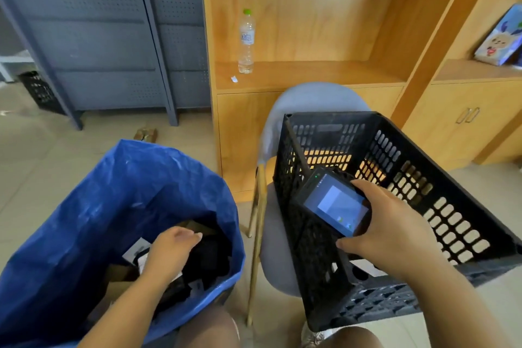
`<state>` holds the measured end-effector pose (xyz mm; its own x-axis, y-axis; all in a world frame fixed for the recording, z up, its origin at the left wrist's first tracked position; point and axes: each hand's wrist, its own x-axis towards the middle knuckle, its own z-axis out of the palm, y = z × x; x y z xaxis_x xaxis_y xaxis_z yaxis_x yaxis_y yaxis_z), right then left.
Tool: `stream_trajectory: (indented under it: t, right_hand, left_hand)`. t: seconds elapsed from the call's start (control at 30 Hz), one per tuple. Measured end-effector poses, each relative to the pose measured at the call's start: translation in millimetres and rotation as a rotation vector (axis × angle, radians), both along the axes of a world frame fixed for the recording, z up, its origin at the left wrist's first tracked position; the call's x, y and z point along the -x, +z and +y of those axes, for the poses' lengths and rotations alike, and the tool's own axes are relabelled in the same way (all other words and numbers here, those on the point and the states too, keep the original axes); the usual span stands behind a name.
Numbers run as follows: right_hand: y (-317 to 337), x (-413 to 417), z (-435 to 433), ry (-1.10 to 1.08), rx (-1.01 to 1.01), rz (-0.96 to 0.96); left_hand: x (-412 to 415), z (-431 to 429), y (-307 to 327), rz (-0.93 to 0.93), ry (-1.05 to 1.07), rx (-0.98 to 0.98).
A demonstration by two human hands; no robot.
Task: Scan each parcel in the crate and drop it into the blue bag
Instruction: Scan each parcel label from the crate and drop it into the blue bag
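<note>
The left hand (169, 251) is down inside the blue bag (113, 192). Its fingers bend a little over the dark parcels (209, 260) lying there. I cannot tell if it is holding one. Some parcels have white labels, and brown boxes lie beside them.

The right hand (392, 229) grips a scanner (333, 203) with its lit screen facing up. It holds it over the black crate (423, 178). The crate sits tipped on a grey chair (316, 99), just beside the bag.

Farther back, a water bottle (246, 42) stands on a wooden shelf (310, 73). A picture book (500, 37) leans on the right. Another black crate (39, 90) sits on the floor, far left.
</note>
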<state>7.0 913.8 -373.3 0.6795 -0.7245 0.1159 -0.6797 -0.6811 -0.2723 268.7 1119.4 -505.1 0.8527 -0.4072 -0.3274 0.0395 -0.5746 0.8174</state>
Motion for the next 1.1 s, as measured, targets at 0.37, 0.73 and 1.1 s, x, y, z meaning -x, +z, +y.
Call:
stream_trajectory:
  t: [0.37,0.73,1.1]
  right_hand:
    - [13.2,54.0,-51.1,-0.228,-0.018,-0.017]
    - [-1.9,107.1,-116.8,-0.391,-0.101,0.045]
    - [-42.8,103.4,-182.3,-0.388,-0.119,0.105]
  left_hand:
    - [36.9,-140.5,92.2,-0.270,-0.347,0.244]
    - [109.8,-316.3,56.8,-0.543,-0.881,-0.065]
    - [99.2,-441.8,-31.9,-0.690,-1.236,-0.687]
